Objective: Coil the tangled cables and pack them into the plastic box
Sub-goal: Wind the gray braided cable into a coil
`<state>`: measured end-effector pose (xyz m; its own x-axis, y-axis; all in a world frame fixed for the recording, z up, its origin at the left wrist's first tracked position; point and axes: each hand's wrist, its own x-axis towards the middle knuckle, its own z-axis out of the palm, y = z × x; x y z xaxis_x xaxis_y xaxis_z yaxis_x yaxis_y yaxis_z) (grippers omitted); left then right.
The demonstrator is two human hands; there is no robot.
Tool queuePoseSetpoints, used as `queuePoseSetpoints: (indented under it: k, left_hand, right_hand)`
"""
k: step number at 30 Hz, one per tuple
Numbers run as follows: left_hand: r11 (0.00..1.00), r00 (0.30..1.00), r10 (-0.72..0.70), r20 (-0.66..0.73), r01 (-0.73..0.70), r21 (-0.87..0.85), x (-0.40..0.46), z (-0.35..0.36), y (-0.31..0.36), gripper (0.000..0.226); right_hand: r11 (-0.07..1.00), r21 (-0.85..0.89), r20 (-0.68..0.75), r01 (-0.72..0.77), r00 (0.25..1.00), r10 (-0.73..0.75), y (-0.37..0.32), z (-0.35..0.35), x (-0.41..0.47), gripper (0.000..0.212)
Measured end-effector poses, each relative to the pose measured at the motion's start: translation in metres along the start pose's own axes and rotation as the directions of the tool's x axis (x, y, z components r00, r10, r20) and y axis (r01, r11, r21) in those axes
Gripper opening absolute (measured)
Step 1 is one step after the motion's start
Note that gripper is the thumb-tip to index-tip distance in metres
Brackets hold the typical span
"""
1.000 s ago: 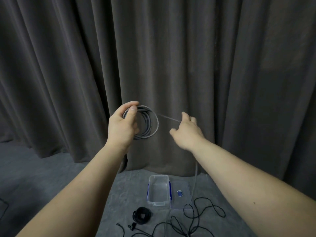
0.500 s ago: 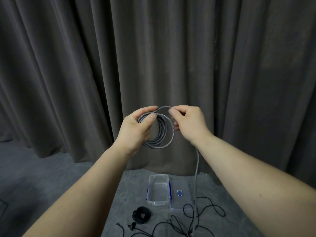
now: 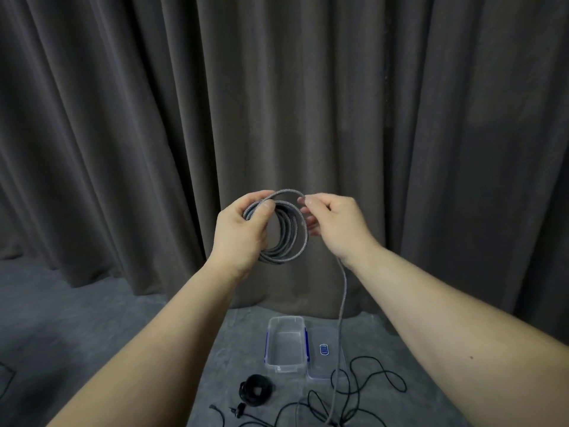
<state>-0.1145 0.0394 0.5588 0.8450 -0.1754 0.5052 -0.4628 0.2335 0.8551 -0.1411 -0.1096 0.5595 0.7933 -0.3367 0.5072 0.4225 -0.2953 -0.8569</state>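
Note:
My left hand (image 3: 243, 232) holds a coil of grey braided cable (image 3: 291, 241) in the air, thumb pinching the loops at the top. My right hand (image 3: 332, 223) pinches the same cable just right of the coil's top, and the loose tail (image 3: 341, 306) hangs from under that hand down to the floor. Below, a clear plastic box (image 3: 284, 343) with blue clips stands open and empty on the grey floor. A coiled black cable (image 3: 255, 391) lies in front of the box. A loose tangled black cable (image 3: 366, 386) sprawls to the right.
The box's clear lid (image 3: 324, 354) with a blue label lies flat right of the box. A dark pleated curtain (image 3: 277, 103) hangs behind everything. Small black cable ends (image 3: 238, 408) lie near the bottom edge.
My right hand came in from the right and laid another turn of cable onto the coil. Both hands now meet at the coil's top, slightly right of before.

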Motion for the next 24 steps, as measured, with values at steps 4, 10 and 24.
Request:
queuePoseSetpoints:
  k: [4, 10, 24]
  left_hand:
    - [0.999, 0.999, 0.032, -0.027, -0.031, 0.006, -0.001, 0.003, 0.001, 0.015]
    - [0.997, 0.998, 0.008, 0.06, -0.004, -0.073, -0.008, 0.016, 0.004, 0.017]
    - [0.998, 0.985, 0.058, -0.161, -0.058, 0.009, 0.005, 0.01, -0.002, 0.009]
  right_hand:
    - [0.943, -0.286, 0.062, 0.167, 0.986, -0.156, 0.008, 0.001, -0.014, 0.037]
    - [0.913, -0.341, -0.047, 0.224, 0.966, -0.255, 0.013, 0.008, -0.018, 0.03]
    - [0.984, -0.166, 0.063, 0.059, 0.997, -0.049, 0.024, 0.005, -0.011, 0.023]
